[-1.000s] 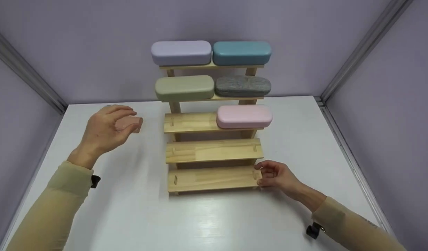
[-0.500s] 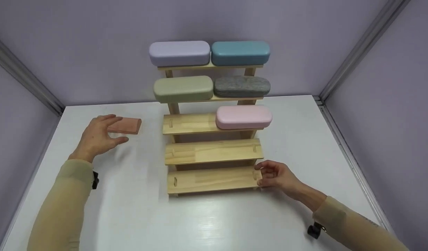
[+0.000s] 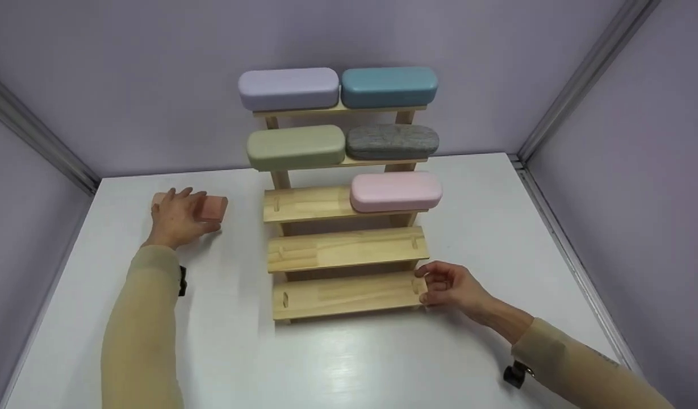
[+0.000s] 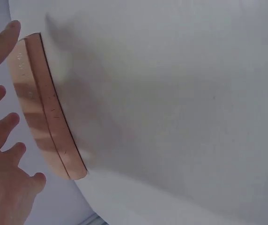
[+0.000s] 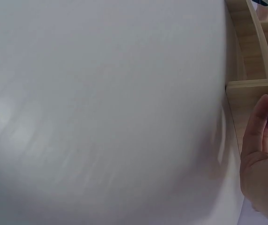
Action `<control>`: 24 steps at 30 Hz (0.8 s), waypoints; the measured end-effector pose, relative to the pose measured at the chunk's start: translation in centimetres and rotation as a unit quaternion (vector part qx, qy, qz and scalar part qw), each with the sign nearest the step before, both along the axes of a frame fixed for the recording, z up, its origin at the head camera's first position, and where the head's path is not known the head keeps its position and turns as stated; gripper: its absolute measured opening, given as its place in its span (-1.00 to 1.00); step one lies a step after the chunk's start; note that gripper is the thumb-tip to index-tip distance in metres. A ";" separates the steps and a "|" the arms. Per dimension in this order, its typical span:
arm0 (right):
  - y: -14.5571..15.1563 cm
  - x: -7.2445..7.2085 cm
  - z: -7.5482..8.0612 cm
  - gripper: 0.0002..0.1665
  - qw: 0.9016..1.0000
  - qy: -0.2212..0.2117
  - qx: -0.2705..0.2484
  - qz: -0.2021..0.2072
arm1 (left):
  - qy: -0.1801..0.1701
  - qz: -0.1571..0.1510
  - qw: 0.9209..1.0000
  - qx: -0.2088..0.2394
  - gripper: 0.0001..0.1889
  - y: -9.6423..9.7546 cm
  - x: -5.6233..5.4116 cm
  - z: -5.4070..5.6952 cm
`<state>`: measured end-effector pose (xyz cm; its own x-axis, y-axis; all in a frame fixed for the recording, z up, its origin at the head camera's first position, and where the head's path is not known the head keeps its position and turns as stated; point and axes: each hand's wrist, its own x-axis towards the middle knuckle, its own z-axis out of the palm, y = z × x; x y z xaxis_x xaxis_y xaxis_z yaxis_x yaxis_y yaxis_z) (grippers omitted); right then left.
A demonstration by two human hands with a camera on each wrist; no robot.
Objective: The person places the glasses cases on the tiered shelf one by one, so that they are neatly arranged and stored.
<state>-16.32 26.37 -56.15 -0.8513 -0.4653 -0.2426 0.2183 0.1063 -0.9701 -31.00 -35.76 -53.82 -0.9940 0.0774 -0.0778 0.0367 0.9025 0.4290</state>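
On the left side of the white table lies a salmon-coloured glasses case [image 3: 214,209], its long front edge and printed marks showing in the left wrist view. My left hand [image 3: 177,221] is over it with fingers spread and covers its middle in the head view. From the wrist, the fingertips [image 4: 12,121] appear along the far side of the case, thumb and fingers well apart. My right hand [image 3: 456,291] pinches the right end of the lowest step of a wooden tiered rack [image 3: 349,296], thumb at the front edge and fingers behind.
Lilac [image 3: 289,89] and teal [image 3: 389,87] glasses cases stand on the rack's top step. Green [image 3: 296,146] and grey [image 3: 392,141] ones sit below them. A pink case [image 3: 396,191] occupies the third step's right half. Pale walls [image 3: 627,170] enclose the table.
My left hand has come down over the salmon glasses case, its forearm swinging in towards the right. The right hand keeps its grip on the rack. The head view has shifted slightly.
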 end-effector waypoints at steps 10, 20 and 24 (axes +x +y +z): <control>-0.1 -0.1 0.2 -0.31 1.000 0.001 0.010 0.000 | 0.035 0.035 0.999 -0.008 -0.17 0.6 -0.5 -1.3; -0.2 0.0 0.2 -0.32 1.000 -0.001 0.008 -0.001 | 0.028 0.085 0.996 -0.015 -0.23 1.3 0.1 -1.3; -0.1 0.0 0.1 -0.32 1.000 0.000 0.010 -0.003 | 0.015 0.089 0.995 -0.034 -0.25 1.3 0.6 -1.0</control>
<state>-16.31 26.27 -56.00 -0.8542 -0.4552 -0.2515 0.2185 0.1248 -0.9678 -30.38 -34.43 -54.77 -0.9934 -0.1047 -0.0468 -0.1145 0.9228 0.3679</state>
